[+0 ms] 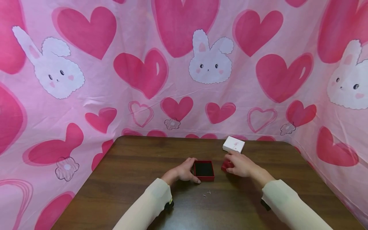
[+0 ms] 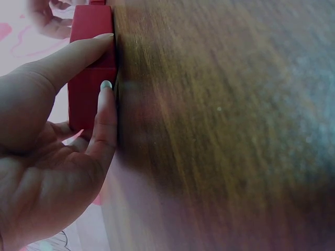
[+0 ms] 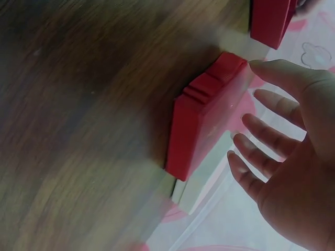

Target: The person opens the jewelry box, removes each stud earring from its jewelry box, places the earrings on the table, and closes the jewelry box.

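Note:
An uncovered square red box (image 1: 204,178) with a black insert (image 1: 203,169) sits on the table. My left hand (image 1: 184,171) holds it at its left side, the thumb along the near face of the red box (image 2: 86,97) in the left wrist view. My right hand (image 1: 240,164) is at a second flat red piece (image 1: 227,165), which looks like the box's lid. The right wrist view shows this red piece (image 3: 183,136) with a folded band on its edge. There, the right hand's fingers are spread and loosely bent beside it; the thumb tip is close to one corner.
A white box (image 1: 233,144) with a small pink print lies behind the right hand. Two tiny pale pieces (image 1: 205,195), too small to identify, lie in front of the red box. A pink curtain (image 1: 178,89) with hearts and rabbits surrounds the wooden table (image 1: 138,163).

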The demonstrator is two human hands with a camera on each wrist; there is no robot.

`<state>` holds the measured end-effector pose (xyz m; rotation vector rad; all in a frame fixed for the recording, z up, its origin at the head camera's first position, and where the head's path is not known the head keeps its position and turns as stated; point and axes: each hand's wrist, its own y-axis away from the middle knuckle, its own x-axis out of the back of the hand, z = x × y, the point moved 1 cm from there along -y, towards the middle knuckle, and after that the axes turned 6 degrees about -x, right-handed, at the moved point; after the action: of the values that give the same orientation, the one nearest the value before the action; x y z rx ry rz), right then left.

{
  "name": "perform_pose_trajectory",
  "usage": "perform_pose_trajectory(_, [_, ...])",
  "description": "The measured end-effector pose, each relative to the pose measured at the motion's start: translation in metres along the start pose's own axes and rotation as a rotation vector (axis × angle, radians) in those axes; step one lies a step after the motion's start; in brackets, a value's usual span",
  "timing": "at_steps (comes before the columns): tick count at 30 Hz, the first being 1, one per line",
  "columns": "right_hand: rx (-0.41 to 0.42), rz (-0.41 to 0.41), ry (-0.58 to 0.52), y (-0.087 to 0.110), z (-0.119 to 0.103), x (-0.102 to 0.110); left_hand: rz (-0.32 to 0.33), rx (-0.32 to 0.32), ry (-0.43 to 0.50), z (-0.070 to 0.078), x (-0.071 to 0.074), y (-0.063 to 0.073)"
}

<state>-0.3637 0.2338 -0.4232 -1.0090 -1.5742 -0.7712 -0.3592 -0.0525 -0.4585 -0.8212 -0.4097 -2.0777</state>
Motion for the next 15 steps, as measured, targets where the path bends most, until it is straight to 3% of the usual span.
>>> perform_pose_trajectory(15, [-0.028,0.031,-0.01,0.0039,0.0111,-0.0041,0.004,0.001,-0.013,-0.0003,-0.0001,0.0002])
